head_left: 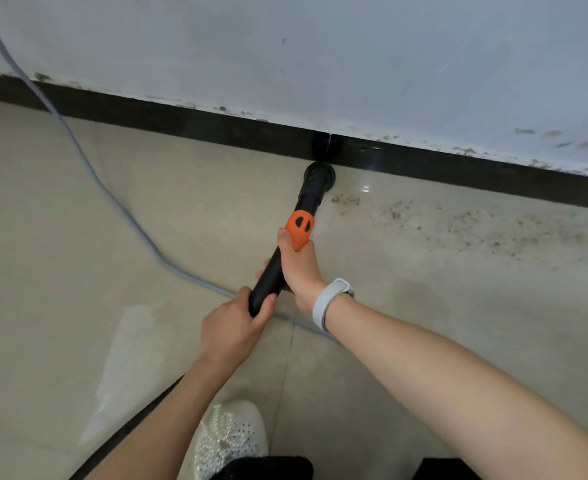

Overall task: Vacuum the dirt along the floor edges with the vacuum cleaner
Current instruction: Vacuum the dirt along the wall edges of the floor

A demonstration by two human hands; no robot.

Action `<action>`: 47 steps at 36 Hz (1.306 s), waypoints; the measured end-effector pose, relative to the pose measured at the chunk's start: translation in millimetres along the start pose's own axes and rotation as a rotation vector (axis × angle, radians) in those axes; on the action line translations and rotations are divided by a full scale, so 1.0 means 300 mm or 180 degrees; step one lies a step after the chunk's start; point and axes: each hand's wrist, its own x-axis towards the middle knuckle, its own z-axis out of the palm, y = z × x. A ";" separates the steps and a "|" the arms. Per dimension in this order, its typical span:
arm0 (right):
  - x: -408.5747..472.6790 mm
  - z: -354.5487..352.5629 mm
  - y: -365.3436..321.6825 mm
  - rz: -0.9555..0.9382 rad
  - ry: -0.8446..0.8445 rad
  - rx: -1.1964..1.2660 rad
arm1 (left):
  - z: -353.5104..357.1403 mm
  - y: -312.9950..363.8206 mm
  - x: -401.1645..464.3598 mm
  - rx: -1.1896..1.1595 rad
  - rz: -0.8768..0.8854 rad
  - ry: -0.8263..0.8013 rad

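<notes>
A black vacuum tube [307, 199] with an orange collar [299, 227] slants from my hands down to the floor edge. Its round nozzle [319, 173] sits on the tiles right against the black skirting board [188, 124]. My right hand [298, 268], with a white wristband, grips the tube just below the orange collar. My left hand [233, 329] grips the tube's near end. Brown specks of dirt [458, 226] lie scattered on the beige floor to the right of the nozzle, along the skirting.
A grey cable [88, 164] runs from the top left across the floor and passes under my hands. The white wall [320, 57] above the skirting is stained. My white shoe [228, 441] stands at the bottom centre.
</notes>
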 end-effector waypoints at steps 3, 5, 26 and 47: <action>-0.026 -0.047 0.043 0.0029 -0.0026 0.0383 | 0.001 -0.014 -0.023 0.0187 0.0193 -0.0039; -0.052 -0.041 0.071 -0.0014 0.0024 0.0538 | -0.007 -0.038 -0.035 0.0250 0.0303 -0.0080; 0.025 0.067 0.034 -0.0141 0.0518 0.0410 | -0.043 -0.051 0.038 -0.0194 0.0271 0.0039; -0.006 -0.332 -0.016 -0.0070 0.0596 0.1361 | 0.088 0.234 0.074 0.0524 0.1078 -0.0098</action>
